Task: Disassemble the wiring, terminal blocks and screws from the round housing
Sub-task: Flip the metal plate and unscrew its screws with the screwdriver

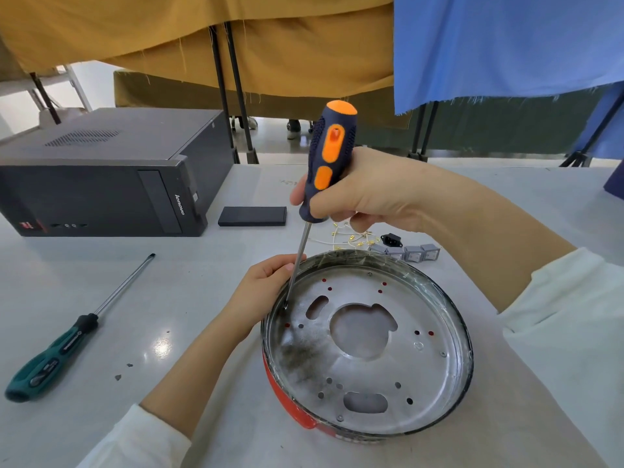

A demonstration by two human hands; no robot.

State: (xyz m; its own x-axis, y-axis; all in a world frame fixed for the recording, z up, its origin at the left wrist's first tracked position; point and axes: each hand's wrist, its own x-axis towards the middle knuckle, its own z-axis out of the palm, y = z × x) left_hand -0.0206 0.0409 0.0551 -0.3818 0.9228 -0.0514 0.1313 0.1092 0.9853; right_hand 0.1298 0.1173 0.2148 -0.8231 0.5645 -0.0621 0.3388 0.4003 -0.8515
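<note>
The round housing [418, 383], a shallow metal pan with a red outer wall, lies on the table in front of me. My right hand [358, 194] grips an orange-and-navy screwdriver [329, 157] held nearly upright, and its tip sits on a screw [285, 306] at the pan's left inner edge. My left hand [261, 288] grips the pan's left rim beside the shaft. Behind the pan lie loose wires with brass terminals [351, 238], a black socket [391, 240] and grey switch blocks [412, 253].
A teal-handled screwdriver [57, 352] lies on the table at the left. A black computer tower [101, 177] lies at the back left, with a flat black box [252, 216] beside it. Small debris bits [123, 371] dot the table. Cloth-draped stands rise behind the table.
</note>
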